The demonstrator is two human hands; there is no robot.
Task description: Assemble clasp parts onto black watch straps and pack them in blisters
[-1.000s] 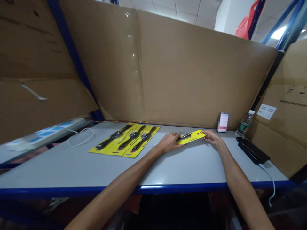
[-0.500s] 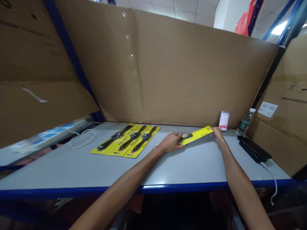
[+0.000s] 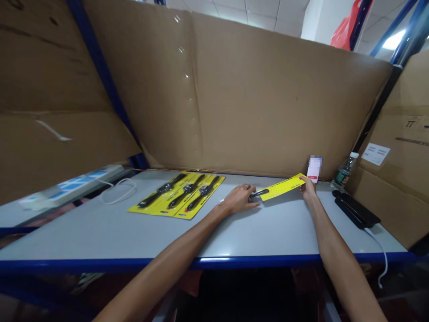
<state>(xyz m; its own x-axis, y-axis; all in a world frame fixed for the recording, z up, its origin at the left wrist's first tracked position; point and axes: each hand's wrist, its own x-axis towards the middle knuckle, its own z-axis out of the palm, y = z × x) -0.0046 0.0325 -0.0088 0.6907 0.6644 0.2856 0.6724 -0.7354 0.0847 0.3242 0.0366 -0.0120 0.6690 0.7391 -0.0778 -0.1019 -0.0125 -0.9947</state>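
My left hand [image 3: 238, 199] rests on the grey shelf top, fingers closed round the black handle of a tool [image 3: 258, 193]. My right hand [image 3: 308, 188] pinches the far end of the tool's yellow backing card [image 3: 283, 186] and holds it lifted off the surface. The card's near end sits by the tool. Three more black tools on yellow cards [image 3: 181, 196] lie side by side to the left.
Brown cardboard walls stand behind and on both sides. A small white and red box [image 3: 314, 169] and a plastic bottle [image 3: 343, 173] stand at the back right. A black device [image 3: 355, 209] with a white cable lies on the right. A white cord [image 3: 115, 191] lies at the left.
My right hand has drawn the yellow card to the right and upward, away from the tool. My left hand has stayed on the tool's handle.
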